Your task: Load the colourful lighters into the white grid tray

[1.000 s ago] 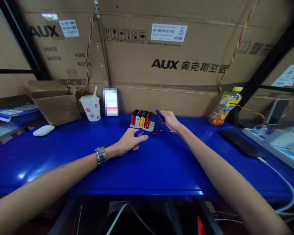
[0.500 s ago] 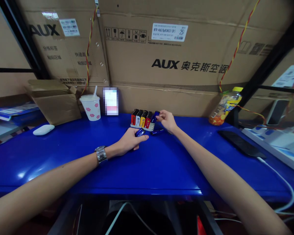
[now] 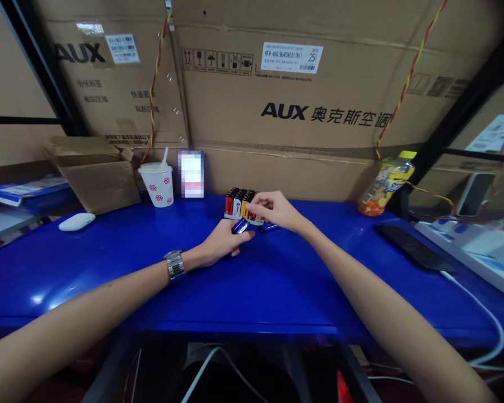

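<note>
My left hand (image 3: pixel 224 243) is closed around a blue lighter (image 3: pixel 241 226), whose end sticks out between thumb and fingers just in front of a tray of lighters. The tray holds rows of black-topped lighters (image 3: pixel 235 206), with red, white and yellow ones at the front. My right hand (image 3: pixel 277 210) hovers over the right end of the tray, hiding that part. Its thumb and fingers are curved and slightly apart, and no lighter shows between them. Another blue lighter (image 3: pixel 269 226) lies on the table below my right hand, partly covered.
Along the back of the blue table (image 3: pixel 252 291) are a paper cup (image 3: pixel 159 187) with a straw, a propped phone (image 3: pixel 191 174), a drink bottle (image 3: pixel 386 184) and cardboard boxes. A white case (image 3: pixel 77 221) lies left, a black phone (image 3: pixel 414 247) with cable right.
My right hand has moved left over the tray. The blue lighter it held beside the tray's right end is out of sight. My left hand keeps its lighter, almost unmoved.
</note>
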